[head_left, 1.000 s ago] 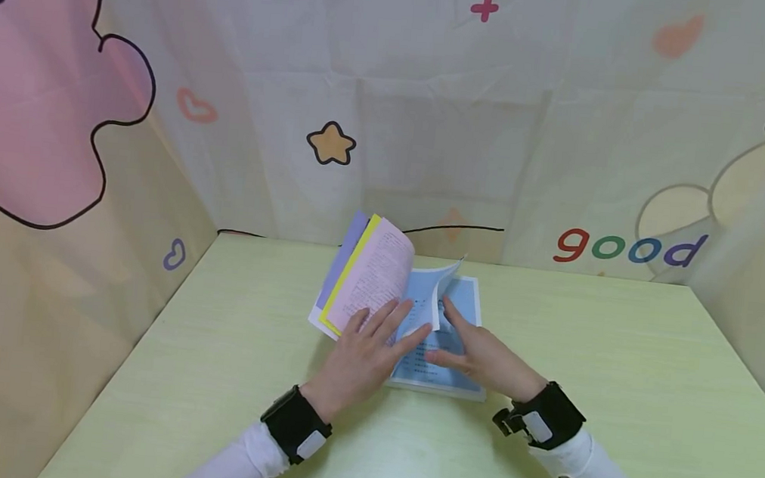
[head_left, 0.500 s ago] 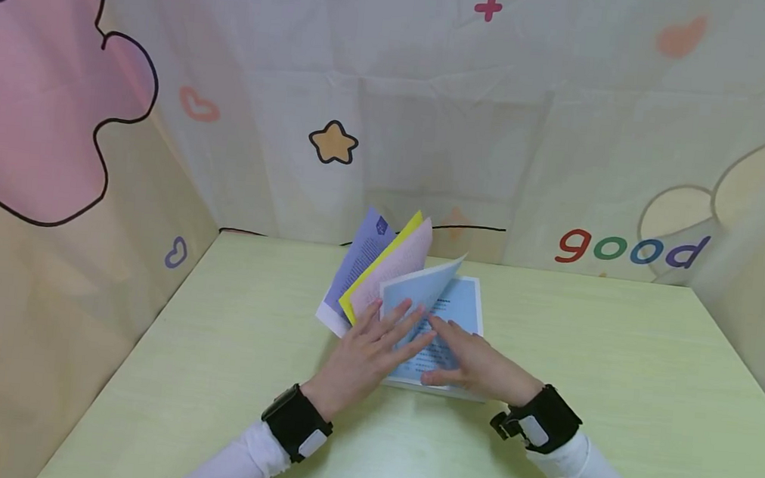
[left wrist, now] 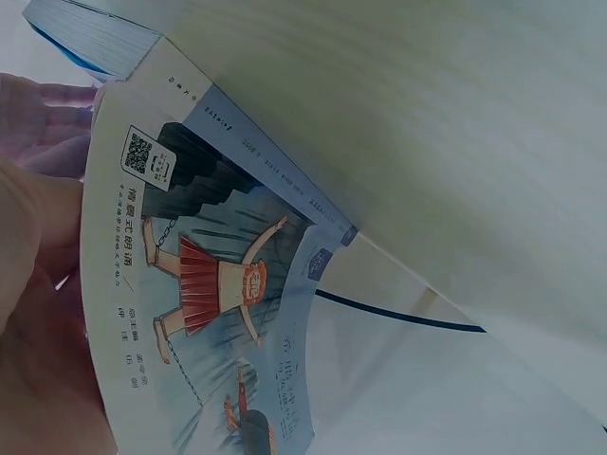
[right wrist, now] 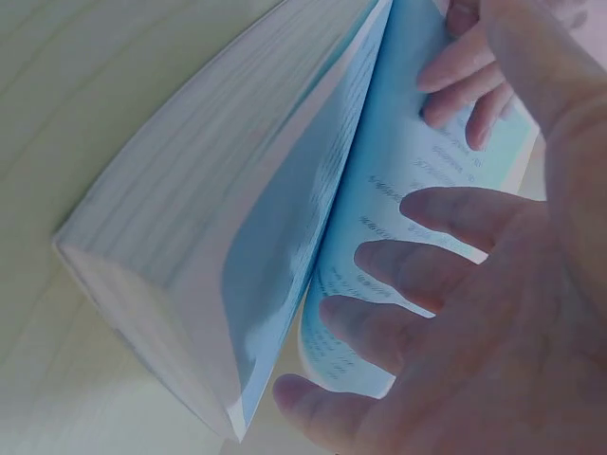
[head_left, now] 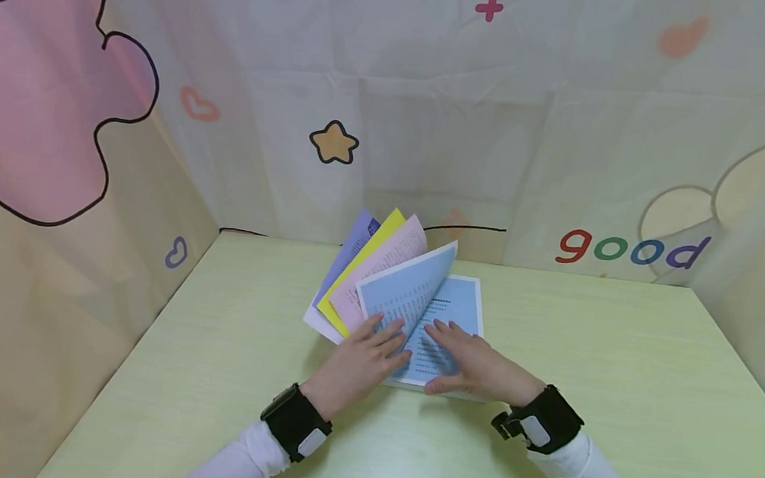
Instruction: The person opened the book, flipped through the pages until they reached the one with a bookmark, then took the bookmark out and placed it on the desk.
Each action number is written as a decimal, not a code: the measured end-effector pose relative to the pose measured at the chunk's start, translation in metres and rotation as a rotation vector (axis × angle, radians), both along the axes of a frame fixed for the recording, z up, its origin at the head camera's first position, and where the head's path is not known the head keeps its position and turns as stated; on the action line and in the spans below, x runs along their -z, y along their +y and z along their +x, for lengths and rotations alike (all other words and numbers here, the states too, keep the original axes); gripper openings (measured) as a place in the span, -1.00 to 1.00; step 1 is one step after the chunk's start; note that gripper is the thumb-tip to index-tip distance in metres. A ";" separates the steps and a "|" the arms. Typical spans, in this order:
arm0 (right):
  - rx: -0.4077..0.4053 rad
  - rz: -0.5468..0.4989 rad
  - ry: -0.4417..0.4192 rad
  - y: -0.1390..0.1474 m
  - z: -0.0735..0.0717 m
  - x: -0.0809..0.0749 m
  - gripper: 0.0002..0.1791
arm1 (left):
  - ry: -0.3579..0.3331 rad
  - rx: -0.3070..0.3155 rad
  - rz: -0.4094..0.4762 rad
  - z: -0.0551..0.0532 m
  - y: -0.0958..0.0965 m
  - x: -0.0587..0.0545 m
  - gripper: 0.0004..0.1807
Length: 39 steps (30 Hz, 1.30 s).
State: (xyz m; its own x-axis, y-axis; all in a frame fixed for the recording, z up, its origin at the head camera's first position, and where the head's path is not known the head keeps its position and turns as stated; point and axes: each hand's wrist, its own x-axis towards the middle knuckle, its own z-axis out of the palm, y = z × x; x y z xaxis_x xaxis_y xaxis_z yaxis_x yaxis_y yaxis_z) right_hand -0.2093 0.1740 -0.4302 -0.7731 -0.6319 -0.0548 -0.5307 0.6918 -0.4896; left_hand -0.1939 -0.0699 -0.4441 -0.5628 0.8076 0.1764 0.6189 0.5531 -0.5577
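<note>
A thick open book (head_left: 435, 342) lies on the table, blue printed pages on its right side. Its turned leaves fan out at the left: a lifted blue leaf (head_left: 399, 282), a pink leaf (head_left: 358, 288), a yellow sheet (head_left: 334, 311) and a purple one (head_left: 346, 259). My left hand (head_left: 361, 362) rests its fingers on the lower part of the blue leaf. Over the right page my right hand (head_left: 477, 365) spreads its fingers; contact with the paper is unclear. The left wrist view shows the book's illustrated outer cover (left wrist: 218, 275) beside my palm.
The pale green table (head_left: 616, 381) extends around the book. A decorated cloth backdrop (head_left: 445, 146) rises behind it and along both sides. Black bands with small devices (head_left: 547, 419) circle both wrists.
The blue leaf has swung from the right side over to the left, and the leaves there have fanned apart. My left hand has shifted slightly down and left; my right has lowered a little.
</note>
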 end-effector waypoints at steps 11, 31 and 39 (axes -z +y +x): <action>-0.006 0.060 0.080 0.002 -0.003 0.000 0.02 | -0.062 -0.007 -0.033 0.002 -0.001 0.002 -0.55; 0.034 0.109 0.046 0.014 -0.006 -0.001 0.06 | -0.172 -0.094 0.094 0.000 -0.005 0.001 -0.63; 0.065 0.117 0.017 0.018 -0.007 -0.004 0.07 | -0.222 -0.131 0.185 -0.001 -0.011 0.000 -0.60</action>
State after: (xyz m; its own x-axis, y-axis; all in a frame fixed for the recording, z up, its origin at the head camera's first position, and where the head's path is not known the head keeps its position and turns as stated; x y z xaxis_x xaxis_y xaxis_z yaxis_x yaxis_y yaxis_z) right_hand -0.2165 0.1918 -0.4259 -0.8136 -0.5706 -0.1120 -0.4906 0.7770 -0.3945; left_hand -0.1950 -0.0811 -0.4440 -0.7011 0.6913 0.1748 0.6311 0.7157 -0.2990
